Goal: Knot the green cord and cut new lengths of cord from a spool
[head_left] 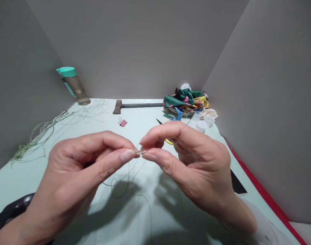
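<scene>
My left hand (86,170) pinches a thin cord between thumb and index finger, near the middle of the view. Close beside it, my right hand (191,163) has its thumb and index fingertips nearly together around the same small crossing of thread. A thin dark green cord (150,211) hangs from the fingertips and loops loosely down over the pale table. The exact shape of the crossing between the fingertips is too small to tell.
A bottle (77,86) stands at the back left, by green cords (40,136). A hammer-like tool (142,105) and pink binder clip (122,122) lie behind my hands. Colourful fabric (183,98), small white cups (201,126) and partly hidden scissors (168,141) are at the back right.
</scene>
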`<state>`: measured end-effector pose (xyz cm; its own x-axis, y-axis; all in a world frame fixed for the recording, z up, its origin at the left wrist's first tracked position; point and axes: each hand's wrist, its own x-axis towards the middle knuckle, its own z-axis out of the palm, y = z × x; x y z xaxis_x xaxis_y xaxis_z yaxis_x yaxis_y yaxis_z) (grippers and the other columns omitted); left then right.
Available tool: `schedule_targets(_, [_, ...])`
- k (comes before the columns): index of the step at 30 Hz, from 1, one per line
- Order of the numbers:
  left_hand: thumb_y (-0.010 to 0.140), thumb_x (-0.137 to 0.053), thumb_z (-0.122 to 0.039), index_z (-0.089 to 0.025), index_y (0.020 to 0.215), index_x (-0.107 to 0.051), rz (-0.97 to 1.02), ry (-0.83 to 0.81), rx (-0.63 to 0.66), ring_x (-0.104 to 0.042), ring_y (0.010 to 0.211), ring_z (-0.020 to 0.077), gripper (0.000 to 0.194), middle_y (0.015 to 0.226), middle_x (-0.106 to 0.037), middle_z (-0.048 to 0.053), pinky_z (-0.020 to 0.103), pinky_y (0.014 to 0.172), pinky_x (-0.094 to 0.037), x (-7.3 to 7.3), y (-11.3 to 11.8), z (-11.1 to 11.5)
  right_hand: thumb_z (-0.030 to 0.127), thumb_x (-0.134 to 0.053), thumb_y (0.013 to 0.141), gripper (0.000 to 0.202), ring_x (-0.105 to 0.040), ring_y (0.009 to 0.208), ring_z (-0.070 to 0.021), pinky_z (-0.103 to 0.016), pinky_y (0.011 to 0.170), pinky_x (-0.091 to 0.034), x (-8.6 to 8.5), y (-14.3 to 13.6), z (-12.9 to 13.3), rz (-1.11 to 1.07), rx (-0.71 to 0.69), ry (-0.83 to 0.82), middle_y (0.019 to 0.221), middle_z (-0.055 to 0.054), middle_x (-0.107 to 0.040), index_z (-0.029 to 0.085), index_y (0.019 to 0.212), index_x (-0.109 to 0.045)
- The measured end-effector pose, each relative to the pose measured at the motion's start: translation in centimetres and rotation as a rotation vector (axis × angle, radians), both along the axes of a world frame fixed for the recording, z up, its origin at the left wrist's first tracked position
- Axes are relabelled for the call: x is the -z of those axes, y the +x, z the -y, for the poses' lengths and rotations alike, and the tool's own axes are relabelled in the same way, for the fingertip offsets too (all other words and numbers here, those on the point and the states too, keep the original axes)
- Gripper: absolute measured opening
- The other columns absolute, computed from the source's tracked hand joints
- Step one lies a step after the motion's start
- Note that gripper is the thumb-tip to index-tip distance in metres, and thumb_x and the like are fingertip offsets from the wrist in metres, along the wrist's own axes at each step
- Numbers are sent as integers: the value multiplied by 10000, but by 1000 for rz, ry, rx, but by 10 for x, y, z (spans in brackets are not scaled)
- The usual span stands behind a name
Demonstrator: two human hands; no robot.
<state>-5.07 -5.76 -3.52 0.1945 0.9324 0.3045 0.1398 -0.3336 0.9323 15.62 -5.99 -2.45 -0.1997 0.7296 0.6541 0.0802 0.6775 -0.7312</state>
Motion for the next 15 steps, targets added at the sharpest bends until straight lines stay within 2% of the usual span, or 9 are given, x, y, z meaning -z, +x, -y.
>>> schedule_targets(6, [895,-777,-432,-381,901,-818,-58,-1,-51,-492,519,133,66,693,-692,-28,251,451,-412,4,-4,0,133,-771,885,172,-709,790,-159,-305,756,-621,-2,3,-1,7,10,-14,878,44,-750,290,923,-711])
schedule_targets(11, [851,-820,-488,-428,878,-835,-42,17,-67,-680,665,150,68,758,-776,-52,212,584,-541,1,-2,1,56,-768,852,231,-698,818,-166,-313,789,-612,-1,5,-4,-1,-47,16,911,30,-758,267,928,-715])
schedule_targets(15, [840,-823,-514,-410,850,-843,-45,29,-81,-665,630,137,106,727,-776,-50,197,548,-517,-3,2,0,111,-733,915,142,-683,807,-156,-323,798,-601,0,6,-3,16,-48,50,899,17,-749,248,942,-709])
